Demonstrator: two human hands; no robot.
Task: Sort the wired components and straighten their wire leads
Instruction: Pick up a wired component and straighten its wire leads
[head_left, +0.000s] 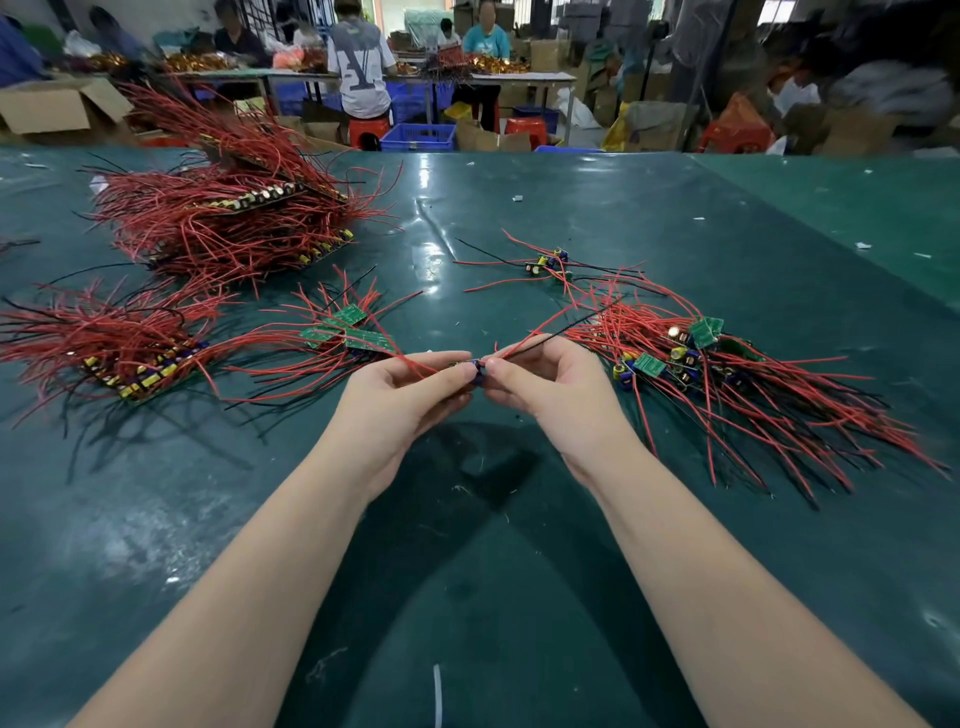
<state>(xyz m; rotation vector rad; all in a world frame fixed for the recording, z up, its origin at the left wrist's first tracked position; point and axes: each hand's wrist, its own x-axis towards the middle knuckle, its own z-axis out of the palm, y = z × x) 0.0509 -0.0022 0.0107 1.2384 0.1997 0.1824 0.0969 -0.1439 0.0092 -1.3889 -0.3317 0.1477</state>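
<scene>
A small wired component (476, 370) with a blue part is pinched between my left hand (400, 400) and my right hand (550, 384) above the green table (467, 571). Its red lead runs off to the left through my left fingers. A red and a black lead stick up to the right past my right fingers. To the right lies a loose pile of components (727, 374) with tangled red and black wires. Left of my hands sits a small group of green boards (348, 332).
A big heap of wired boards (234, 208) lies at the far left, and a flatter stack (119, 353) sits nearer on the left. A few components (550, 262) lie beyond my hands. People work at tables past the table's far edge, among boxes and blue crates.
</scene>
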